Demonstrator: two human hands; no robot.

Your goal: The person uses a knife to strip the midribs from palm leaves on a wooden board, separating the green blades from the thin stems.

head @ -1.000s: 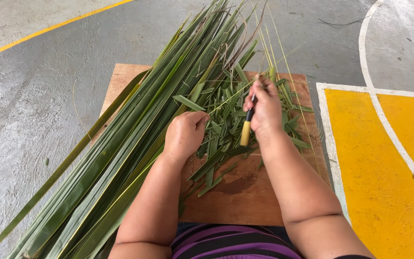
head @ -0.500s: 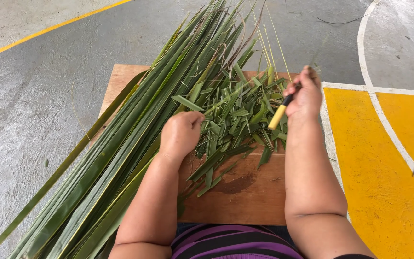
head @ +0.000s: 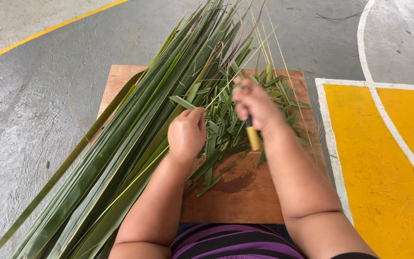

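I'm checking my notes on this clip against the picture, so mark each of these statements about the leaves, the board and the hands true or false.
1. The right hand grips a tool with a yellow handle. True.
2. The left hand is flat and open on the floor. False: it is closed, resting on the long green leaves.
3. The wooden board lies on a concrete floor. True.
4. The cut leaf pieces lie on the yellow painted area. False: they lie on the board.
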